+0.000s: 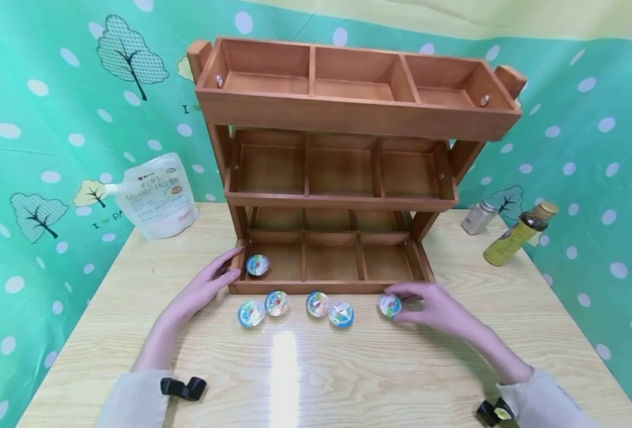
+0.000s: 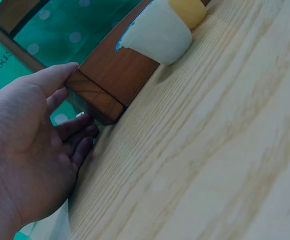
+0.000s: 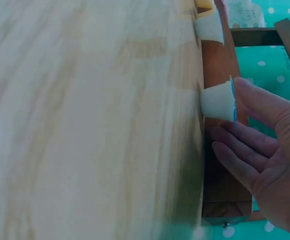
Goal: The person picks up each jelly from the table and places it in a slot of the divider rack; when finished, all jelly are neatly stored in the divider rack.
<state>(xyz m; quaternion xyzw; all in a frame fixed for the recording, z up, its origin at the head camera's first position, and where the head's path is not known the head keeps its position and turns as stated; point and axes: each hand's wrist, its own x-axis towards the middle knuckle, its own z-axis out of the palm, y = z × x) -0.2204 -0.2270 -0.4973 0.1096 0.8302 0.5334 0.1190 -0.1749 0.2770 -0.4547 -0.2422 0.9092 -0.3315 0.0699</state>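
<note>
Right of lower centre in the head view, we see the right hand [image 1: 428, 306] curved about a blue-rimmed plastic cup [image 1: 389, 305], grip unclear, whose white tapered wall [image 3: 218, 101] only the right wrist view shows, the relaxed left hand [image 1: 207, 284] touching a brown wooden rack [image 1: 358, 113].

Head view: from above, facing forward and down, taking in the surface [image 1: 358, 368] and whole shelf [image 1: 348, 113]. Wrist views: close, low; all share the shelf's bottom tier [image 1: 321, 288].

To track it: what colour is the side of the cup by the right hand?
The cup's side is whitish, clearest in the right wrist view.
</note>
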